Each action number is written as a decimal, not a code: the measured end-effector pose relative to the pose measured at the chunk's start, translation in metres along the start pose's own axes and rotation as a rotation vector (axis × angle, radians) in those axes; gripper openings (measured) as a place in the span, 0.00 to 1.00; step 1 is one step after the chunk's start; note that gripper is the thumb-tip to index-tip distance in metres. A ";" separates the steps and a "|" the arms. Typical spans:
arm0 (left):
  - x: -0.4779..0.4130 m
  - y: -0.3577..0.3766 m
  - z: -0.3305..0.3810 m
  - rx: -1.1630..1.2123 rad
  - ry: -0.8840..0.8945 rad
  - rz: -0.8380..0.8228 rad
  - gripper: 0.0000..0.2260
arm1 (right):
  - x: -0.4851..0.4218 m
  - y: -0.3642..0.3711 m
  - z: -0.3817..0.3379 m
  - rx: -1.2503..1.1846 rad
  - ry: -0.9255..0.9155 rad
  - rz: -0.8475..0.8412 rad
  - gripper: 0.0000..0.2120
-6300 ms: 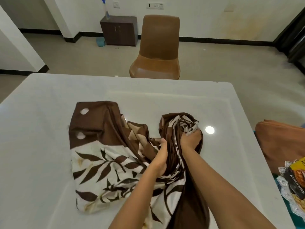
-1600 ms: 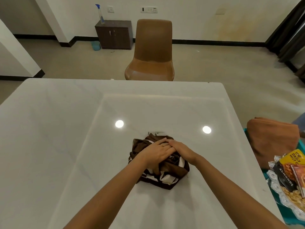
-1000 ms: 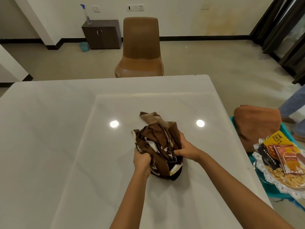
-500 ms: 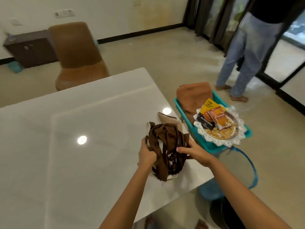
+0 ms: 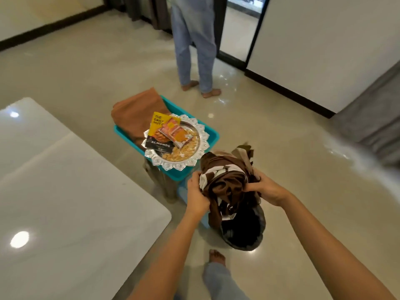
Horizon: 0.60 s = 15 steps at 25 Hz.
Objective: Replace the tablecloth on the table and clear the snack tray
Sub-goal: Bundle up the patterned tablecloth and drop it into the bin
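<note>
Beside the near corner of the white table, off its edge and above the floor, the bundled brown-and-white tablecloth is held in the air between both hands. The left hand grips the bundle's left side, fingers curled round the fabric. The right hand grips the right side, thumb and fingers pinching a fold of brown cloth. A loose tail of the cloth hangs down from the bundle towards the dark bin, which stands on the floor directly below; whether the tail touches the bin's rim cannot be told. To the left of the bundle, a teal tub sits raised on a stand near the table. Inside it lies a folded orange-brown cloth at the far end. A silver scalloped snack tray rests across the tub's near end, overlapping the orange-brown cloth. The tray carries a black-and-yellow almond packet, an orange packet lying partly over it, and loose nuts spread beneath. The table surface shows reflected ceiling lights. On the far side of the tub a second person stands barefoot in light blue trousers near a dark-framed glass door. The wearer's own bare foot shows at the bottom, beside the bin.
</note>
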<state>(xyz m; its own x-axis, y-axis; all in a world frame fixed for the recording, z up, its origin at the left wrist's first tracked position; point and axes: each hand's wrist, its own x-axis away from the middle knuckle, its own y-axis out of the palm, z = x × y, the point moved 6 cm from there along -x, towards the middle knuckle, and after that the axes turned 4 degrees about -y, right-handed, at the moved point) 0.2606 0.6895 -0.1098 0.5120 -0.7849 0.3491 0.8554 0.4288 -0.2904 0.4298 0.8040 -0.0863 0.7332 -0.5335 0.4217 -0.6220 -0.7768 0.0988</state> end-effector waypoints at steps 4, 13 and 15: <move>-0.024 0.056 -0.026 -0.178 -0.208 -0.165 0.25 | -0.016 -0.040 0.027 0.156 0.022 0.018 0.47; -0.058 0.072 -0.093 0.236 -0.481 -0.199 0.43 | -0.126 -0.054 0.084 0.586 -0.018 0.068 0.39; -0.063 0.073 -0.105 0.200 -0.529 -0.251 0.45 | -0.138 -0.053 0.095 0.660 0.041 0.067 0.38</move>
<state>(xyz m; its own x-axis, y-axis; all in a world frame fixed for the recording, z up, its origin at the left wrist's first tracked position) 0.2821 0.7230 -0.2468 0.2187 -0.5665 0.7945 0.9266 0.3759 0.0130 0.3878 0.8865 -0.2353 0.6797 -0.5844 0.4432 -0.3573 -0.7916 -0.4958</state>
